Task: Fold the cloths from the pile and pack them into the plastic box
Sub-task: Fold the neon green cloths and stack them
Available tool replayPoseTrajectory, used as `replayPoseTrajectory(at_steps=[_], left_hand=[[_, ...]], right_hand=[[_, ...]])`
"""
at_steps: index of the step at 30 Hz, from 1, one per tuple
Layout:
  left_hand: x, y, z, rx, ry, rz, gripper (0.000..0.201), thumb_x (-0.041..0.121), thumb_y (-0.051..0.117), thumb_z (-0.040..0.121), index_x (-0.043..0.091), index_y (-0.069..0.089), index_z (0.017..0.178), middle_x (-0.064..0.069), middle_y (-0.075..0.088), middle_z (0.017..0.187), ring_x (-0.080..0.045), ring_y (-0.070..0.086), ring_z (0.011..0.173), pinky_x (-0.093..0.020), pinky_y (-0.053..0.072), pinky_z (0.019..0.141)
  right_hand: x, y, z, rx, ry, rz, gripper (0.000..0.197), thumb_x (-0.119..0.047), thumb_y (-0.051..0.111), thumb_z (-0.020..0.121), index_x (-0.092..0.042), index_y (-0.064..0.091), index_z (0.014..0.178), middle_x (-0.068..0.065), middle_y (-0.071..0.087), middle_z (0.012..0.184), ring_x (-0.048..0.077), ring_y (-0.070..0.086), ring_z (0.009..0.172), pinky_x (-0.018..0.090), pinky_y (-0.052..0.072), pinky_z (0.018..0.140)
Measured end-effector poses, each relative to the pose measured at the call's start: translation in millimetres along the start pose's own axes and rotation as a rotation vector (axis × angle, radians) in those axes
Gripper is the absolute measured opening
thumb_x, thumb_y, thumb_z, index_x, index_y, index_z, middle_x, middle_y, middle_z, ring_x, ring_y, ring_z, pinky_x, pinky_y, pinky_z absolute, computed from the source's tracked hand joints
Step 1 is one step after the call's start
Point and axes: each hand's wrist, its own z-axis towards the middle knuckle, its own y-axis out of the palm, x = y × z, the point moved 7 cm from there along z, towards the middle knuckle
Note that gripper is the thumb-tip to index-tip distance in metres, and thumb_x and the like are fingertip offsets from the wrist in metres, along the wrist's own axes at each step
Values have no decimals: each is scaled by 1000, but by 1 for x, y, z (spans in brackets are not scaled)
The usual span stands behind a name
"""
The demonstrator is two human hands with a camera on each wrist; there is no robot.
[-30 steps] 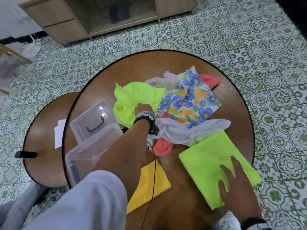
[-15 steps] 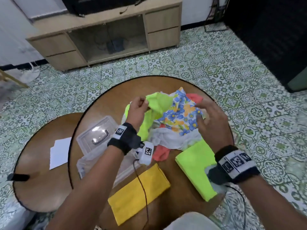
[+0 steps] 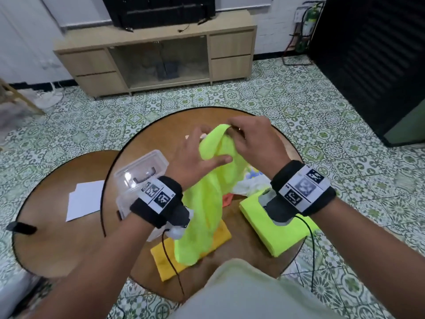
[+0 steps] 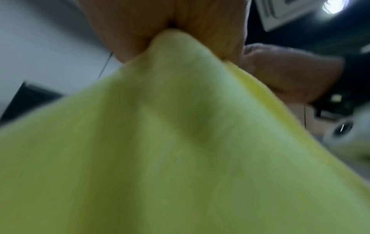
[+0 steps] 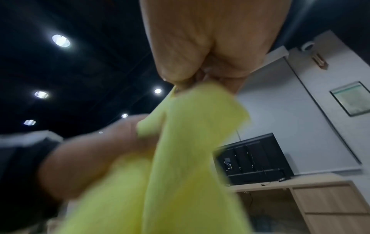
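Half a second earlier the lime cloth (image 3: 208,189) lay bunched on the pile; now both hands had lifted it clear above the round table (image 3: 142,139). The right hand (image 3: 253,143) pinched its top edge, the left hand (image 3: 195,157) gripped just beside. It hung over the yellow cloth (image 3: 220,238), near the plastic box (image 3: 138,178).

A neon-green cloth (image 3: 207,199) hangs unfolded and bunched, lifted above the worktop centre. A folded neon-green cloth (image 3: 276,231) lies flat at four o'clock, a folded yellow cloth (image 3: 165,256) at six. The clear plastic box (image 3: 142,171) stands at nine o'clock. The pile (image 3: 248,183) sits mostly hidden behind.
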Motion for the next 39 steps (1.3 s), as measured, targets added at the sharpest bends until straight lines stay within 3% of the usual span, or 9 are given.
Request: replayPoseTrajectory(at_steps=[2,6,12,16,18,25,28,35,39], left_hand=[[-9,-6,-5,74,42,155,45,28,72,77,26,43,111,3,60,98,-21,58,90,-39,49,80],[-37,-29,-20,150,-70,370,50,27,56,72,19,43,120,0,60,88,-29,57,78,-39,47,70],[-43,-46,-23,157,-78,54,9,5,41,71,5,46,78,-1,46,68,-21,45,67,-39,36,62],[5,-31,-33,268,106,-52,45,30,61,82,16,43,121,-5,48,117,-17,49,109,-27,41,96],[40,-6,-43,308,217,33,58,49,67,79,13,45,118,-3,50,112,-17,52,101,-23,42,88],[2,72,-28,-54,-127,66,19,20,49,77,18,60,92,-3,65,79,-26,59,76,-31,48,64],[-8,60,-27,-69,-124,-94,36,-8,49,80,26,60,82,13,59,68,-5,54,63,-15,38,56],[-53,7,-24,-115,-72,200,7,21,58,96,21,65,97,2,65,81,-14,58,72,-27,40,64],[-50,-51,-15,93,-99,160,9,16,69,88,19,64,81,14,52,64,3,47,56,-8,34,53]], right_hand=[[1,-19,-2,59,26,-35,19,-17,54,88,-5,69,88,5,59,65,17,47,60,35,38,61],[8,-61,-4,106,83,-13,20,-23,57,89,-13,74,97,7,70,73,16,60,64,29,49,64],[12,-74,-6,-182,127,31,19,-24,66,92,-18,69,74,-8,55,58,2,47,53,13,34,54],[7,-57,-20,-313,342,509,28,-23,55,98,-11,64,74,0,60,65,9,54,54,20,44,51],[-1,-45,-21,-327,361,574,28,-24,54,99,-2,63,82,8,58,70,12,54,55,21,44,50],[13,-51,-23,-339,376,545,40,-26,56,98,14,56,93,14,55,77,18,53,63,23,43,53],[27,-73,-26,-309,356,428,30,-29,59,95,-1,65,84,7,58,68,9,53,55,18,42,49],[58,-110,-37,-473,333,203,20,-40,76,76,-21,78,81,13,72,79,18,62,68,33,46,67],[79,-109,-54,-706,371,34,15,-37,81,70,-28,78,82,-3,75,75,15,72,68,33,56,65]])
